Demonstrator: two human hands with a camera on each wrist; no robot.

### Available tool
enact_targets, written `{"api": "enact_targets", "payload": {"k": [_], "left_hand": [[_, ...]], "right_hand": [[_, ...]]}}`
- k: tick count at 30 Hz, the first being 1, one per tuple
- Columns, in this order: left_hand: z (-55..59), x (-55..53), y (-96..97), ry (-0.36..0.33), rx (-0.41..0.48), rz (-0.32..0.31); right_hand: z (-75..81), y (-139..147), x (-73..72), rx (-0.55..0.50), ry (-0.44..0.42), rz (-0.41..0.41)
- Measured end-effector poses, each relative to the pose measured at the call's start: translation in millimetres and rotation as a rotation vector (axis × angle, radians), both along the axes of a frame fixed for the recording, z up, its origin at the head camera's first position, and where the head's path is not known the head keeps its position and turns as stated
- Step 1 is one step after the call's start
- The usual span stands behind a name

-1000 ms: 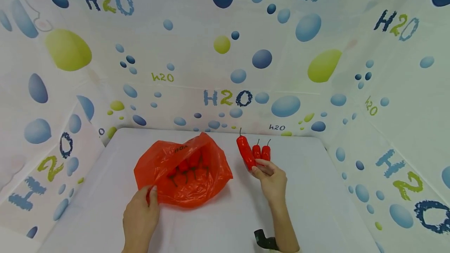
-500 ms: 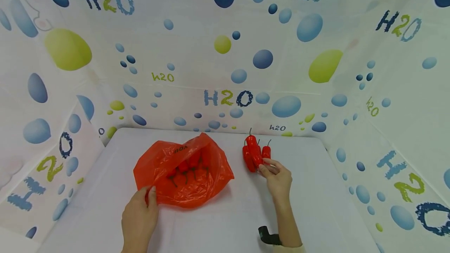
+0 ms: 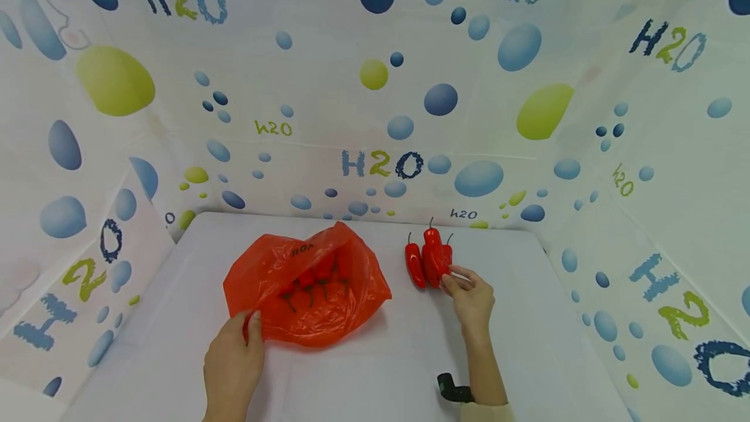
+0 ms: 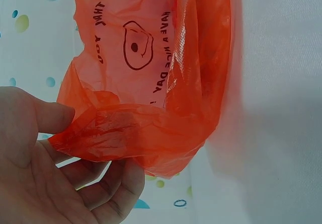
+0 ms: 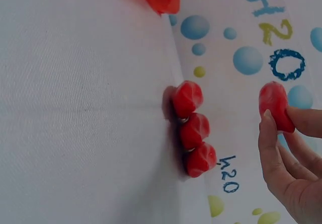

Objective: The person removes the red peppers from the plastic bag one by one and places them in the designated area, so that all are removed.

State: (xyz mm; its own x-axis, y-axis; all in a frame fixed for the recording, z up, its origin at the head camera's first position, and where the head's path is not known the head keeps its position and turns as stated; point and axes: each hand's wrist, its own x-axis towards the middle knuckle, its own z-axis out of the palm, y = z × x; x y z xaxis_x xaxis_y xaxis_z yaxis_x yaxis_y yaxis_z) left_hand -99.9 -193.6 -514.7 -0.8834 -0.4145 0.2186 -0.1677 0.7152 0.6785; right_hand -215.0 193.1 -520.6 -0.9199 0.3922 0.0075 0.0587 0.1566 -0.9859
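My left hand (image 3: 233, 360) pinches the near left edge of a red plastic bag (image 3: 249, 272). In the left wrist view, dark printing and a drawn shape show through the bag (image 4: 110, 38). Inside its mouth lie several red peppers (image 3: 324, 270) with dark stems. My right hand (image 3: 473, 301) grips a red chili pepper (image 3: 433, 249) by its lower end, stem pointing away. The right wrist view shows this pepper (image 5: 273, 103) raised above the table, between thumb and fingertips. Beyond it, three more chili peppers (image 5: 194, 131) lie in a row; the held one partly covers them in the head view.
The white table (image 3: 363, 383) has its back edge just behind the peppers. A white curtain (image 3: 322, 70) printed with blue and green spots rises at the back and both sides. A black wrist-worn device (image 3: 453, 389) sits at my right wrist.
My right hand has carried the chili pepper to the right, from beside the row to over its middle and right peppers, uncovering the left one. The left hand and the bag have stayed nearly still.
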Motion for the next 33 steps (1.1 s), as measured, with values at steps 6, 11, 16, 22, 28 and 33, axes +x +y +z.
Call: {"api": "enact_targets", "payload": {"k": [6, 11, 16, 22, 28, 33], "left_hand": [[-0.4, 0.4, -0.7, -0.009, 0.000, 0.002], [0.0, 0.3, -0.9, -0.005, 0.000, 0.003], [-0.6, -0.7, -1.9, -0.040, 0.005, -0.006], [-0.9, -1.1, -1.8, -0.048, 0.008, -0.002], [-0.3, -0.7, -1.5, -0.048, 0.007, -0.006], [0.8, -0.3, -1.6, -0.065, 0.009, -0.008]], "right_hand": [[-3.5, 4.9, -3.3, -0.013, -0.007, -0.010], [-7.2, 10.0, -6.5, 0.013, -0.027, -0.028], [-10.5, 16.6, -8.6, -0.005, -0.048, -0.029], [-15.6, 23.5, -11.7, -0.040, -0.059, -0.034], [-19.0, 27.0, -12.3, -0.037, -0.072, -0.060], [-23.4, 32.1, -12.9, -0.048, -0.076, -0.061]]}}
